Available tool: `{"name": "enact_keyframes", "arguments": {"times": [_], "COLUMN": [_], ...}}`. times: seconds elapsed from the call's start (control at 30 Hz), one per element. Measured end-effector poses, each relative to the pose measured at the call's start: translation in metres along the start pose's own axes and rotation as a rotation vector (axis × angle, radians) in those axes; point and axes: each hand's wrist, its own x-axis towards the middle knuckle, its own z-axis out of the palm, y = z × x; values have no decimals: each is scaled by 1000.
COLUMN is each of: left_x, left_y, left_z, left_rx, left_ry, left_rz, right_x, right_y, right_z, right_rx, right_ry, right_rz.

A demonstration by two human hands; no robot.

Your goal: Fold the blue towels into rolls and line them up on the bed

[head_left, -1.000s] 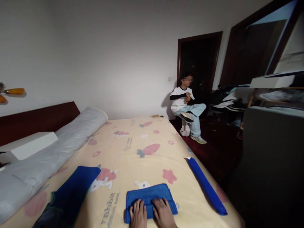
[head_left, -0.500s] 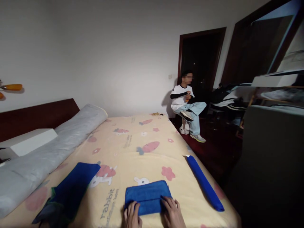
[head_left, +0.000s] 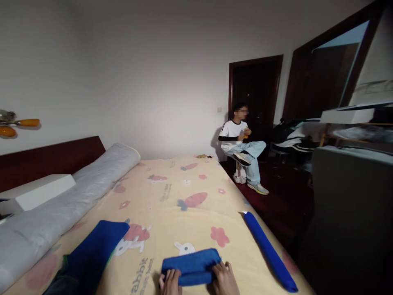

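Observation:
A folded blue cloth [head_left: 192,262] lies at the near middle of the bed, its front edge doubled over into a thick fold. My left hand [head_left: 170,282] grips the cloth's near left corner with bent fingers. At the near right corner, my right hand [head_left: 225,279] has its fingers curled over the same cloth; its thumb is mostly hidden. To the left, a dark blue cloth with a green edge [head_left: 95,250] lies spread out. A long, narrow blue roll or sleeve [head_left: 270,252] with a white tip rests along the bed's right side.
The bed [head_left: 166,229] has a yellow sheet with rabbits and carrots. A grey rolled mattress or pad [head_left: 92,184] and a white box [head_left: 43,191] lie by the headboard [head_left: 55,159]. Another person [head_left: 235,135] sits beyond the bed's far right corner. A dark grey cabinet [head_left: 353,213] stands right.
The blue cloth's near part has been folded further away from me, making it narrower, with both hands still on it. The view has tilted up slightly.

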Motion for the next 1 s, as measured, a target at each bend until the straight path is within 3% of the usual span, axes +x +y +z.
{"name": "enact_keyframes", "arguments": {"times": [0.13,0.33,0.43,0.53,0.63,0.73,0.83,0.93,1.0], "left_x": [-6,-6,-1,3,6,7,4,0,-2], "left_y": [3,13,20,33,40,27,-3,-30,-36], "left_z": [-5,-20,-11,9,22,17,4,-3,-1], "left_rx": [65,0,-9,-39,-31,-32,-16,16,27], "left_ry": [-47,-39,-24,14,49,80,161,283,398], "left_rz": [-47,-172,-63,76,98,105,34,-103,-145], "right_x": [1,8,12,15,17,19,17,13,9], "right_y": [5,-13,-31,-52,-64,-50,-15,18,27], "right_z": [4,-22,-25,-12,3,6,-2,-11,-14], "right_rx": [-36,-51,32,145,191,179,106,14,-13], "right_ry": [-68,-161,-144,-201,-248,-226,-128,-51,3], "right_rz": [-3,42,-22,-89,-102,-134,-104,2,40]}}
